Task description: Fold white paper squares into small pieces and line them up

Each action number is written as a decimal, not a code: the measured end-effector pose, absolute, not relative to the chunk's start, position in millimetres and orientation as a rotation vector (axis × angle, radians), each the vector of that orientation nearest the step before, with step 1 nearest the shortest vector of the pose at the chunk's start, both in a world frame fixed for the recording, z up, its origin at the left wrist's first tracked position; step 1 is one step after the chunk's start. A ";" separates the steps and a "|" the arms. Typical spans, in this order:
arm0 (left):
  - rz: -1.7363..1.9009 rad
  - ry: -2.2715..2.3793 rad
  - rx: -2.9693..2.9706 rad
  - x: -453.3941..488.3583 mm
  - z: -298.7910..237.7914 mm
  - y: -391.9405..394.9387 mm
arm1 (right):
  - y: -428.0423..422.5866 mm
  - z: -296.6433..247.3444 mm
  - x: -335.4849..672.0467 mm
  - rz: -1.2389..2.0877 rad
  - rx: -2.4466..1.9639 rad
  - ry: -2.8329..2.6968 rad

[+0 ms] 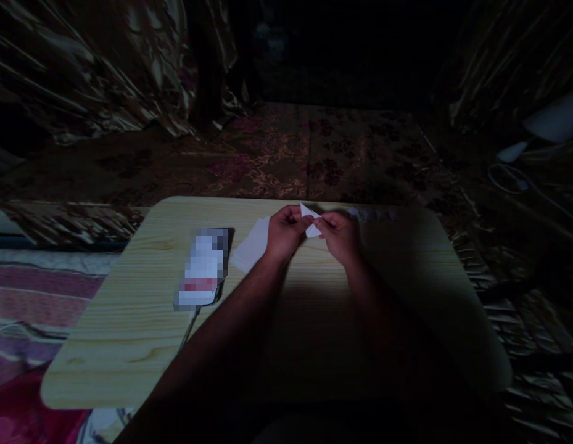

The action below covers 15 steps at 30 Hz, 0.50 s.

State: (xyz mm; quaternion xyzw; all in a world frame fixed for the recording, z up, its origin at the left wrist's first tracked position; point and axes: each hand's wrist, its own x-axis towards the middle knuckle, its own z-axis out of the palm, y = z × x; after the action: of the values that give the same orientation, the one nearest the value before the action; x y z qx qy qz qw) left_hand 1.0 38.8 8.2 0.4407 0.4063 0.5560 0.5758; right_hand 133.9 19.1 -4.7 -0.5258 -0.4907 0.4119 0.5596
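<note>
- Left hand [285,233]: thumb laid over bent fingers, pinched together on the left side of a small, white, pointed piece of folded paper [313,230].
- Right hand [340,235]: thumb and curled fingers pressed together on the same folded piece from its right side; the thumb tips nearly meet over it.
- Folded piece held between both hands near the table's far edge, one point up; whether it touches the wood, I cannot tell.
- Just left of the left hand, partly behind it: flat white paper sheets [253,245], slightly fanned.
- Farther left: a flat, dark-edged rectangular device [219,271], its bright face pixelated, a cable at its near end.
- Beyond the right hand, by the far edge: a row of small pale pieces [381,214], too dim to identify.
- Under all: a pale wood-grain table [129,320] with rounded corners.
- Outward: dark floral-patterned cloth [277,154] behind, gathered shiny curtains [129,74] at upper left, pink striped fabric [45,302] at left.
</note>
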 end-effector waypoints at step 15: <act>1.355 0.945 1.027 0.3 8.1 40.1 | 19.5 -2.6 130.7 1.035 -1.207 -1.174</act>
State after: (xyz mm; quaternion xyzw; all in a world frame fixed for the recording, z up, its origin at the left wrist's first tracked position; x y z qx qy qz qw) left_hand 0.3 40.1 8.1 0.4362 0.4014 0.5757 0.5632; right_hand 130.7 19.5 -2.6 -0.5099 -0.4960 0.4372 0.5503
